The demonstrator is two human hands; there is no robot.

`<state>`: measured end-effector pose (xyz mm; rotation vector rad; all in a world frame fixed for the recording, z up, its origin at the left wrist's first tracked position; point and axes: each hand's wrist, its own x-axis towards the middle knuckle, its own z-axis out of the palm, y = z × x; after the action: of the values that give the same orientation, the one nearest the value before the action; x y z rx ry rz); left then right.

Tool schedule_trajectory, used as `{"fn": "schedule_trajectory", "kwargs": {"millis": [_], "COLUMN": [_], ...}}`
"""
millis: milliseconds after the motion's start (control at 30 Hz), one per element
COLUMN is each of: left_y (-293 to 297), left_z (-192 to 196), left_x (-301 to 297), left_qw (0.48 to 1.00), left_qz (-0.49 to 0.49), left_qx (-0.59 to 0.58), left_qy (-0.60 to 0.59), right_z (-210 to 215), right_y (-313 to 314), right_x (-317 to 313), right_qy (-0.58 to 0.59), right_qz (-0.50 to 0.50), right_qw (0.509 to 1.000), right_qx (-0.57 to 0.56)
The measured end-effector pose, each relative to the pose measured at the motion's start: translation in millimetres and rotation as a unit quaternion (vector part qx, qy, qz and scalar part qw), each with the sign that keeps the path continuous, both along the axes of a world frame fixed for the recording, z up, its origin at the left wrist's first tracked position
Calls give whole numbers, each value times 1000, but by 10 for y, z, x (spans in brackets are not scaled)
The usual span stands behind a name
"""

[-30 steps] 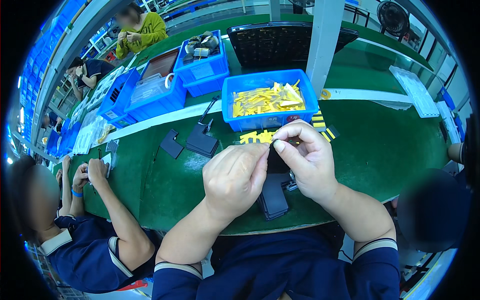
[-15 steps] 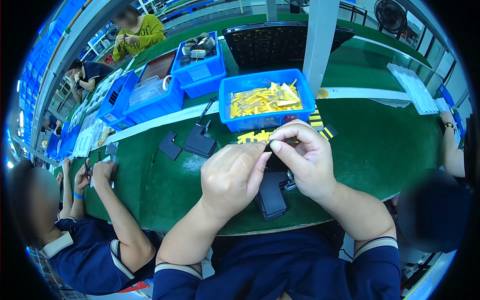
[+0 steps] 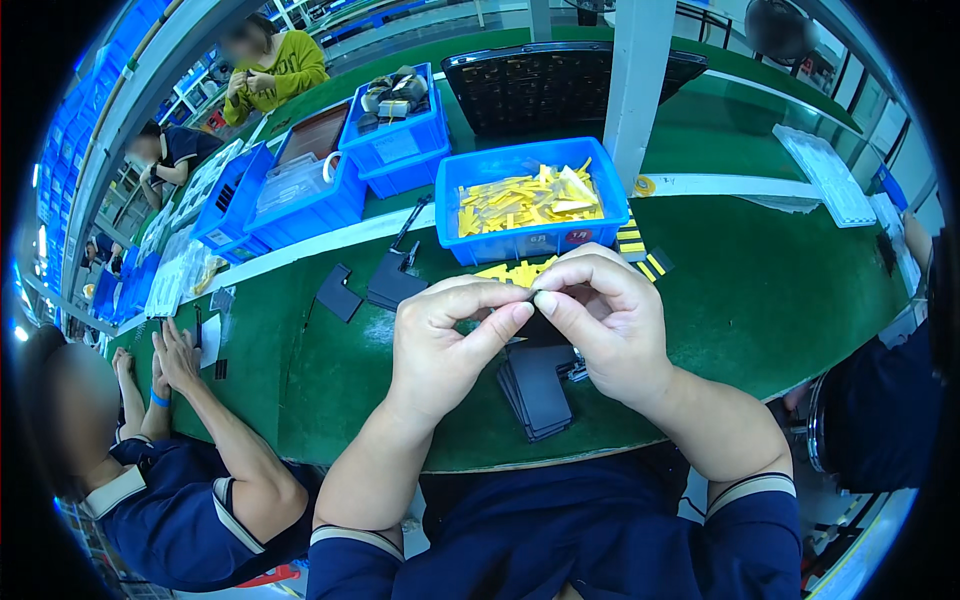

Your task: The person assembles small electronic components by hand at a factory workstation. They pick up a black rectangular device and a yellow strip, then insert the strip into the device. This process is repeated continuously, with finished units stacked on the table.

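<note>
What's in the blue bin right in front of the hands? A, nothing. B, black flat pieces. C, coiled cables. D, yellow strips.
D: the blue bin just beyond the left hand and right hand holds a heap of yellow strips; the black flat pieces are stacked on the green table below the hands.

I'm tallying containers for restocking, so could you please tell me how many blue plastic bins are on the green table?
4: one with yellow strips ahead of the hands, one with dark parts behind it, two more further left. Others may be hidden beyond.
</note>
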<state>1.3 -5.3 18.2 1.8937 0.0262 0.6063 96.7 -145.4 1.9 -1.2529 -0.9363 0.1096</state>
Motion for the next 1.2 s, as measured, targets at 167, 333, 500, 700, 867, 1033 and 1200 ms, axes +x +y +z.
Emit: {"fn": "schedule_trajectory", "kwargs": {"millis": [167,333,500,700,867,1033,1200], "left_y": [5,41,33,60,64,32,45], "left_z": [-5,18,54,63,52,11,17], "left_x": [-6,-3,7,2,-12,14,-4], "left_qw": [1000,1000,996,995,994,992,991], "left_qz": [1,-7,11,8,18,39,55], "left_qx": [1,21,92,97,111,115,124], "left_qy": [4,1,-6,11,-2,-25,-24], "right_z": [14,-13,1,20,26,25,163], "right_y": [4,12,6,-14,-21,-22,-67], "right_x": [-18,-17,-34,6,-17,-23,33], "right_qy": [-12,-10,31,63,79,97,-4], "right_qz": [-4,4,14,30,40,34,16], "right_qw": [1000,1000,999,997,996,994,999], "right_qx": [-7,-4,9,29,29,50,-35]}}
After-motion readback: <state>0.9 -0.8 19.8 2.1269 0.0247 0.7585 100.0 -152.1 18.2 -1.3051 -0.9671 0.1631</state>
